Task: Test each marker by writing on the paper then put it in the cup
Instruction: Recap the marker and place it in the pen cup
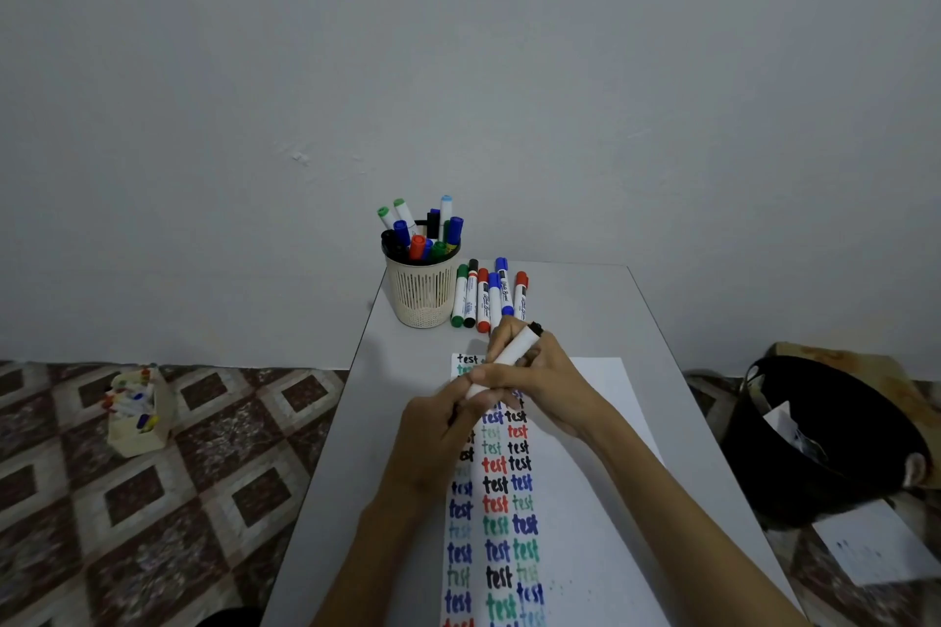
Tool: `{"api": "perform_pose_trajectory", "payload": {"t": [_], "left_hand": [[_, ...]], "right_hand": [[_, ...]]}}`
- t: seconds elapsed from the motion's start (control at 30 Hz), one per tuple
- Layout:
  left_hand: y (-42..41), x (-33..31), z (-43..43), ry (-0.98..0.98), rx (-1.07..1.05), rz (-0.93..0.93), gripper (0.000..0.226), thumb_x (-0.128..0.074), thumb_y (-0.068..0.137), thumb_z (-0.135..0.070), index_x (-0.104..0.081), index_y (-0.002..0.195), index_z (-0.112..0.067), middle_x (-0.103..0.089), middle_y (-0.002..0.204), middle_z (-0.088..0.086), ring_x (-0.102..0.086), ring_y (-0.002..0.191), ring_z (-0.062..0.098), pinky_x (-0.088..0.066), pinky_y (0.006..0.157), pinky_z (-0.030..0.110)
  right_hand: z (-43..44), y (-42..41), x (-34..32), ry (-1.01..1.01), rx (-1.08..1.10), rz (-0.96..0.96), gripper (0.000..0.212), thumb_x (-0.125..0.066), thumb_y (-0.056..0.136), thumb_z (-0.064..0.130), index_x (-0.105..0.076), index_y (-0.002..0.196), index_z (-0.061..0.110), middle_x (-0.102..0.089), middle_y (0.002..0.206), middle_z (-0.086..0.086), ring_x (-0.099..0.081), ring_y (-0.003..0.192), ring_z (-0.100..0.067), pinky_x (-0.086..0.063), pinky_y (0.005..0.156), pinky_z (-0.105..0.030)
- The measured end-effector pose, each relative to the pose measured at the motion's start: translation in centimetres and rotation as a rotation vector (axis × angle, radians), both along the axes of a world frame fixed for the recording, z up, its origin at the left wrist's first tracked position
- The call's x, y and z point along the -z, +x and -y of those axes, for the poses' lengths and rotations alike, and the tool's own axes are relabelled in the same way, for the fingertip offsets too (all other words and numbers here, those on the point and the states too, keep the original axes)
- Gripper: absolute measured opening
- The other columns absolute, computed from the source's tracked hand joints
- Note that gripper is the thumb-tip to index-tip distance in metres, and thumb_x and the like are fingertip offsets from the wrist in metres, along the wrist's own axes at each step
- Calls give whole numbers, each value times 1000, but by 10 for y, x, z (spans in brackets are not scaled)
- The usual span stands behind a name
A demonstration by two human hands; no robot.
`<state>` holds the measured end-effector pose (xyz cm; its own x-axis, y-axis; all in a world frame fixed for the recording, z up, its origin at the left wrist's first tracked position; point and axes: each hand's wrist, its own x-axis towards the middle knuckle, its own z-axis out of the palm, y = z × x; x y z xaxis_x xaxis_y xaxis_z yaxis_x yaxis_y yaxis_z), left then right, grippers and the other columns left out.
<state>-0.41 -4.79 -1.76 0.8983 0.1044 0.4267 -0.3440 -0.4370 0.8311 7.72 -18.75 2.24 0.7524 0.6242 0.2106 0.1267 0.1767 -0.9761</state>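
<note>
marker (504,359): white, black end, held slanted over paper (601,448), just in front of cup (421,293) | left hand (438,443): fingers pinch its lower end | right hand (545,382): fingers wrap its barrel | six markers (489,295): on counter (585,300), right of cup

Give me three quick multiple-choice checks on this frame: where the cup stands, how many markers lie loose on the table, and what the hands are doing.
1. The cup stands:
A. on the floor
B. at the table's far left corner
C. on the paper

2. Loose markers lying beside the cup:
A. two
B. six
C. ten

3. The hands are:
A. both empty
B. both on one marker
C. each on a separate marker

Key:
1 B, it stands on the table beyond the paper.
2 B, six caps show in a row.
3 B, left hand and right hand share the black-ended marker.
</note>
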Motion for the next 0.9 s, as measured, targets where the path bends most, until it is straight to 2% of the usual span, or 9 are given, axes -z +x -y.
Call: {"api": "perform_pose_trajectory", "payload": {"t": [0.17,0.23,0.3,0.37,0.43,0.5,0.6,0.77,0.9], "left_hand": [[0,0,-3,-41,-87,11,32,-44,90,-43,-58,108,-22,-66,68,-2,-65,59,3,-48,51,15],[3,5,-4,-34,-102,-20,29,-41,91,-32,-56,112,-18,-66,84,-4,-65,71,4,-51,59,18],[7,11,-5,43,-95,-50,29,-36,90,-29,-54,111,-17,-63,106,-2,-62,90,8,-54,76,25],[9,14,-4,124,-105,-79,33,-33,90,-29,-52,115,-17,-60,113,-1,-58,98,7,-47,83,16],[10,13,-4,150,-122,-81,33,-37,92,-27,-50,120,-15,-57,119,-3,-55,103,6,-40,85,7],[10,13,-5,141,-138,-63,27,-47,93,-17,-50,120,-13,-54,123,-4,-53,106,6,-42,89,11],[10,13,-7,95,-169,-86,30,-56,90,-13,-50,119,-17,-59,117,-4,-59,101,9,-51,88,27],[11,16,-10,6,-165,-151,21,-63,86,-18,-48,98,-27,-64,99,-5,-65,88,10,-58,74,36],[11,17,-9,-4,-174,-158,20,-64,85,-19,-49,97,-24,-66,99,-3,-66,88,10,-58,74,37]], "right_hand": [[6,14,-9,265,192,-167,10,-59,88,-3,-57,83,6,-61,72,-12,-56,51,-16,-48,43,-20],[16,27,-11,353,340,-238,7,-56,90,-1,-59,88,5,-66,81,-14,-65,64,-19,-55,53,-23],[22,34,-6,293,405,-250,4,-60,88,3,-61,92,2,-70,96,-19,-70,81,-27,-60,62,-31],[24,35,3,156,426,-224,12,-69,82,1,-62,92,-1,-70,101,-22,-70,85,-32,-60,61,-35],[24,34,9,95,430,-226,15,-73,77,-3,-60,82,1,-68,87,-24,-69,73,-31,-55,49,-32],[25,36,15,92,459,-244,25,-72,77,-7,-53,70,7,-60,65,-17,-59,50,-23,-45,40,-26],[24,41,23,-2,544,-162,33,-64,77,-14,-45,64,10,-47,52,-4,-46,41,-14,-43,42,-24],[23,43,30,-163,573,-55,30,-63,76,-13,-44,68,9,-50,59,-5,-54,54,-12,-50,52,-26],[22,44,31,-208,580,-14,29,-63,78,-10,-46,67,10,-53,61,-5,-56,54,-10,-49,50,-21]]}}
